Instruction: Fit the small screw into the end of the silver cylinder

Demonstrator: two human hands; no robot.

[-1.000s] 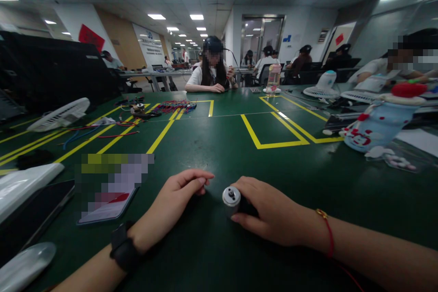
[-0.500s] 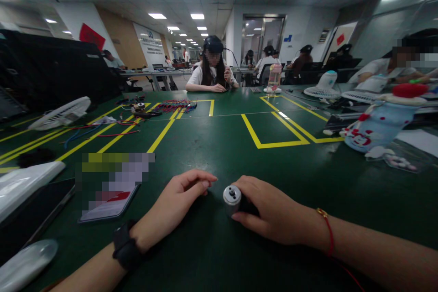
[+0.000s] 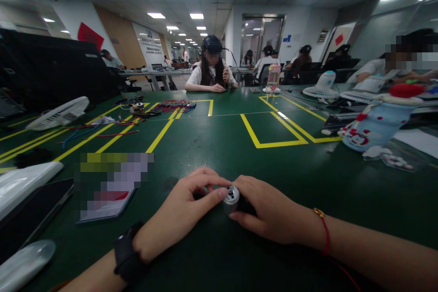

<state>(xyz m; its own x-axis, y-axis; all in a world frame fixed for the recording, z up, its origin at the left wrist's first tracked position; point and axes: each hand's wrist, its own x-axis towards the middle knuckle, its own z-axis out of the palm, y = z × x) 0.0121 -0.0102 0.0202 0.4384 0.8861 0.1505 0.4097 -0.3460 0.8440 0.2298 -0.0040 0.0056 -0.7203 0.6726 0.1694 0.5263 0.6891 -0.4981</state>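
Observation:
A small silver cylinder that looks like an electric motor [image 3: 232,197] stands tilted above the green table, its round end with a central shaft and small holes turned toward me. My right hand [image 3: 262,203] is wrapped round it from the right, thumb at the near side and fingers behind. The thumb and forefinger of my left hand [image 3: 193,194] come together at the left edge of the motor's end face. Whatever lies between those fingertips is too small or hidden to make out.
A phone-like flat item [image 3: 106,203], a white mouse [image 3: 29,262] and a fan [image 3: 59,113] lie left. Coloured wires [image 3: 176,106] are farther back. A blue bottle [image 3: 378,123] and small plastic bag [image 3: 397,160] stand right. A co-worker [image 3: 211,73] sits opposite.
My left hand has moved right, and its fingertips now meet the motor's end face. My right hand still holds the motor in nearly the same place.

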